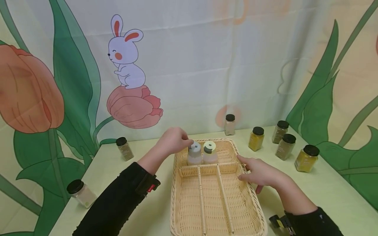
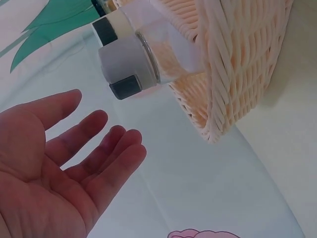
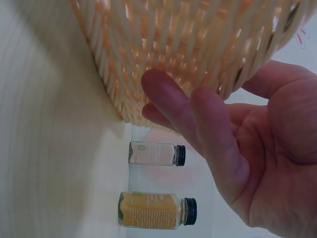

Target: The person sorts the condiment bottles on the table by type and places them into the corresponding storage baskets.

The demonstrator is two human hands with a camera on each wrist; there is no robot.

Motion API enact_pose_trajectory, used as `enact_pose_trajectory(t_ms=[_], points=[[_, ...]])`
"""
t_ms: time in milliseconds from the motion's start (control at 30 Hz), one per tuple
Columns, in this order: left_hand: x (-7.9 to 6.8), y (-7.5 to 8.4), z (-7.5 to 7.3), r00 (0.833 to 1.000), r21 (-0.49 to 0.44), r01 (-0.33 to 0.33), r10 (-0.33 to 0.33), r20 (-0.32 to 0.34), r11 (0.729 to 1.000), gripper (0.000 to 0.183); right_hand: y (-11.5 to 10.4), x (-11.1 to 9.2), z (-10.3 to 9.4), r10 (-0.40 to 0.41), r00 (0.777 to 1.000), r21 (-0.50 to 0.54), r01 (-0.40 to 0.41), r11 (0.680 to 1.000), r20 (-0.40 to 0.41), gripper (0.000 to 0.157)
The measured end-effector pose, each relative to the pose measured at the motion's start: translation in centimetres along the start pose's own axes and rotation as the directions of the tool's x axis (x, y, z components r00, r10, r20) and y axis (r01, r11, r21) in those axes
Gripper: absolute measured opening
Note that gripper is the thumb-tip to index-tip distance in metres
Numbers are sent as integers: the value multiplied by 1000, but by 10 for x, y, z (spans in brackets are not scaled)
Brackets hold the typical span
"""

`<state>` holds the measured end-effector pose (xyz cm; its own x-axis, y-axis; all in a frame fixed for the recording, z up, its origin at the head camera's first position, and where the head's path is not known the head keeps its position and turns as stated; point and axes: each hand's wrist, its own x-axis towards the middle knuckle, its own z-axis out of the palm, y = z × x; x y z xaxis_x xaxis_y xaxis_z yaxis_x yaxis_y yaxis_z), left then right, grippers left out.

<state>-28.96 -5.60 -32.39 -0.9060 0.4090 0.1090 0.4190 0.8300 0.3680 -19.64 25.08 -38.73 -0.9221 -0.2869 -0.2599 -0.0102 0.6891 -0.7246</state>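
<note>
A wicker basket [image 1: 212,196] with dividers lies on the table. In its far compartment two clear jars stand side by side, a grey-capped jar [image 1: 195,157] and a cream-capped jar [image 1: 210,155]. My left hand [image 1: 174,141] is over the far left corner, beside the grey cap. The left wrist view shows this hand [image 2: 69,158] with loosely bent fingers, apart from the grey-capped jar [image 2: 126,64] and holding nothing. My right hand [image 1: 262,173] grips the basket's right rim; in the right wrist view its fingers [image 3: 173,106] lie along the outer wicker wall [image 3: 124,64].
Black-lidded spice jars stand about the table: a yellow jar [image 1: 256,139], another yellow jar [image 1: 307,159] and brown jars [image 1: 285,147] at right, a pale jar [image 1: 229,125] behind. At left a brown jar [image 1: 125,149] and a pale jar [image 1: 83,195] stand. A printed curtain [image 1: 189,65] hangs behind.
</note>
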Motion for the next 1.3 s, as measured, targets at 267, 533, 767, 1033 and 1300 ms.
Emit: enact_pose_trajectory(t_ms=[267, 533, 767, 1033, 1300], points=[[-9, -18, -1, 999, -64, -8, 5, -44, 998, 35, 1, 0, 0, -26, 1000, -9, 26, 1000, 4, 81], [-24, -32, -3, 999, -141, 23, -28, -29, 990, 43, 1, -1, -2, -20, 1000, 7, 20, 1000, 15, 82], [-37, -44, 5, 998, -207, 58, -56, 13, 977, 50, 0, -2, -2, -28, 1000, -2, 28, 1000, 13, 83], [-48, -58, 20, 995, -270, 99, -101, 6, 958, 55, -1, -2, -1, -26, 1000, 0, 26, 1000, 6, 82], [-56, -61, 33, 982, -472, 187, -176, 66, 862, 67, 0, -2, -2, -26, 1000, -5, 26, 1000, 13, 82]])
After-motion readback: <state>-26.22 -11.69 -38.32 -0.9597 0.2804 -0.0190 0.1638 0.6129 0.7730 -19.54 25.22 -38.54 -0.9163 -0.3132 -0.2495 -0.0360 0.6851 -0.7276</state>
